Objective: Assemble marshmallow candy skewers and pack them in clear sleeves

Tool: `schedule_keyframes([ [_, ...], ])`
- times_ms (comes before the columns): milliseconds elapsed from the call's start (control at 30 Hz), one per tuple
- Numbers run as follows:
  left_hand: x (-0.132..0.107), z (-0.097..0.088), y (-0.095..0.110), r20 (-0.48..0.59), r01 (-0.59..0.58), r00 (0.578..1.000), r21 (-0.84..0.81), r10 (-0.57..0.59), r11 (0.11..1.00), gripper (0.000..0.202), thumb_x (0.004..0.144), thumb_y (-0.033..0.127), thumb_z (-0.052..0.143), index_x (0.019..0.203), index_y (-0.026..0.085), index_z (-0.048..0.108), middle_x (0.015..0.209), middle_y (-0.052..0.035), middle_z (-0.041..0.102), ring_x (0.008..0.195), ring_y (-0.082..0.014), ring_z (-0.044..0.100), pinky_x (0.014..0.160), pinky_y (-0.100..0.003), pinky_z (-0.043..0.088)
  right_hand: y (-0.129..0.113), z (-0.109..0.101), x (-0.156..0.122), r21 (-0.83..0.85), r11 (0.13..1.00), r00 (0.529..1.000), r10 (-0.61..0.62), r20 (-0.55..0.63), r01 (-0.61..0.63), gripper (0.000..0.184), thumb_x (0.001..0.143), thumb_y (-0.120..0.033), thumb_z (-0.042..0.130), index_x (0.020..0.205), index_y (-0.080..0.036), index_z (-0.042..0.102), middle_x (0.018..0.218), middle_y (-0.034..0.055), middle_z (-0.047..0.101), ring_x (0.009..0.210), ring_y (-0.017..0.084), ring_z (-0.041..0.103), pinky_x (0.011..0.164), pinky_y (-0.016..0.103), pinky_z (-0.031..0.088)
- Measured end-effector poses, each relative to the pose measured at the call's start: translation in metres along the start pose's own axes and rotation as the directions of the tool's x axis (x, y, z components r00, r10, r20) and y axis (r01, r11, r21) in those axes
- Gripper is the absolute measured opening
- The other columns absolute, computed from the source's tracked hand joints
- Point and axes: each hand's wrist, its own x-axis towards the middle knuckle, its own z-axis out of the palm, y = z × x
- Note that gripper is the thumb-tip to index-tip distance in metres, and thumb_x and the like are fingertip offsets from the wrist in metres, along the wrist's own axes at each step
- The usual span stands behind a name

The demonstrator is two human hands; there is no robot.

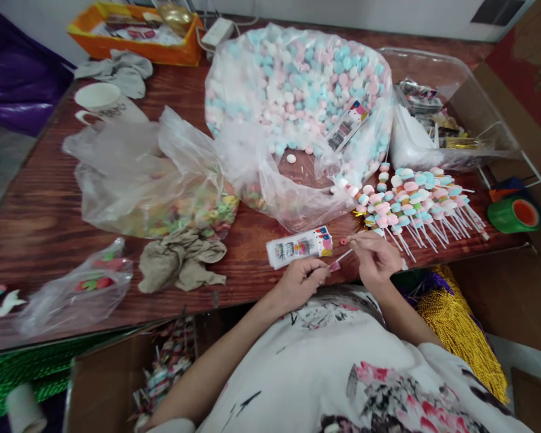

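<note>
Left hand, white stick, right hand near table edge

Wearing white floral top with short sleeves; pink-red blossoms and black brush-like strokes are showing below the fingers.

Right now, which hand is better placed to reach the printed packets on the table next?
Left, I'd say: the left hand is just beside the printed packets, while the right hand is farther off, nearer the candy sticks.
</note>
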Motion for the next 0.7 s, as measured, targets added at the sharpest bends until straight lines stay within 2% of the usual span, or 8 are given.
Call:
schedule_keyframes([
  [33, 0.001, 0.001, -0.001, -0.002, -0.009, 1.000, -0.003, 0.009, 1.000, 0.029, 0.083, 0.038, 0.055, 0.071, 0.013, 0.062, 0.059, 0.0016, 0.053, 0.049, -0.0073, 0.044, 0.046, -0.019, 0.034, -0.004, 0.000, 0.001, -0.055, 0.992, 0.986, -0.102, 0.129, 0.110, 0.024, 0.080, -0.005, 0.062, 0.093, -0.025, 0.063, 0.090, 0.0018, 0.074, 0.083, 0.017, 0.070, 0.074, 0.035, 0.056],
  [100, 0.000, 0.003, -0.002, -0.028, -0.027, 0.999, -0.069, 0.025, 0.997, 0.026, 0.081, 0.036, 0.054, 0.069, 0.013, 0.058, 0.058, 0.0026, 0.052, 0.049, -0.0068, 0.044, 0.047, -0.018, 0.035, -0.009, 0.002, 0.000, -0.112, 0.946, 0.910, -0.252, 0.330, 0.303, 0.025, 0.078, -0.007, 0.062, 0.094, -0.026, 0.065, 0.096, 0.0026, 0.075, 0.087, 0.019, 0.068, 0.076, 0.036, 0.053],
  [133, 0.000, 0.003, -0.001, -0.049, -0.030, 0.998, -0.117, 0.025, 0.993, 0.025, 0.080, 0.036, 0.054, 0.068, 0.014, 0.057, 0.057, 0.0033, 0.051, 0.049, -0.0064, 0.043, 0.047, -0.018, 0.035, -0.011, 0.004, -0.002, -0.116, 0.928, 0.882, -0.289, 0.372, 0.353, 0.024, 0.077, -0.008, 0.062, 0.093, -0.026, 0.066, 0.097, 0.0024, 0.076, 0.088, 0.019, 0.068, 0.076, 0.037, 0.052],
  [167, -0.001, 0.002, 0.000, -0.071, -0.025, 0.997, -0.164, 0.014, 0.986, 0.024, 0.079, 0.036, 0.054, 0.067, 0.014, 0.055, 0.056, 0.0040, 0.050, 0.048, -0.0058, 0.042, 0.047, -0.017, 0.035, -0.012, 0.006, -0.004, -0.113, 0.923, 0.874, -0.302, 0.381, 0.369, 0.022, 0.078, -0.010, 0.062, 0.092, -0.026, 0.066, 0.098, 0.0020, 0.076, 0.090, 0.020, 0.067, 0.076, 0.037, 0.051],
  [267, -0.005, -0.002, 0.005, -0.095, 0.051, 0.992, -0.259, -0.078, 0.965, 0.023, 0.077, 0.036, 0.054, 0.066, 0.016, 0.053, 0.053, 0.0059, 0.047, 0.042, -0.0041, 0.037, 0.041, -0.016, 0.030, -0.012, 0.010, -0.013, -0.110, 0.945, 0.893, -0.248, 0.377, 0.309, 0.016, 0.079, -0.011, 0.062, 0.086, -0.025, 0.066, 0.099, 0.0008, 0.076, 0.099, 0.022, 0.064, 0.083, 0.041, 0.047],
  [367, -0.008, -0.006, 0.004, -0.081, 0.115, 0.986, -0.294, -0.145, 0.949, 0.022, 0.076, 0.035, 0.055, 0.065, 0.016, 0.052, 0.052, 0.0061, 0.046, 0.040, -0.0038, 0.036, 0.038, -0.016, 0.025, -0.010, 0.009, -0.020, -0.108, 0.955, 0.874, -0.202, 0.443, 0.276, 0.015, 0.080, -0.011, 0.060, 0.082, -0.025, 0.065, 0.099, -0.0001, 0.076, 0.107, 0.022, 0.061, 0.091, 0.044, 0.043],
  [500, -0.010, -0.010, -0.004, -0.052, 0.089, 0.993, -0.308, -0.110, 0.947, 0.019, 0.076, 0.031, 0.056, 0.065, 0.015, 0.054, 0.054, 0.0048, 0.049, 0.044, -0.0048, 0.042, 0.041, -0.016, 0.027, -0.009, 0.006, -0.022, -0.084, 0.960, 0.834, -0.189, 0.518, 0.269, 0.014, 0.082, -0.011, 0.058, 0.081, -0.024, 0.064, 0.102, 0.0007, 0.076, 0.111, 0.022, 0.060, 0.096, 0.046, 0.038],
  [700, -0.013, -0.010, -0.008, -0.063, -0.006, 0.998, -0.240, -0.009, 0.971, 0.032, 0.081, 0.044, 0.059, 0.069, 0.014, 0.057, 0.054, 0.0050, 0.049, 0.046, -0.0054, 0.040, 0.043, -0.017, 0.031, -0.007, 0.009, -0.024, -0.042, 0.967, 0.845, -0.199, 0.496, 0.252, 0.016, 0.079, -0.009, 0.060, 0.080, -0.024, 0.062, 0.103, 0.0012, 0.075, 0.111, 0.023, 0.059, 0.092, 0.045, 0.043],
])
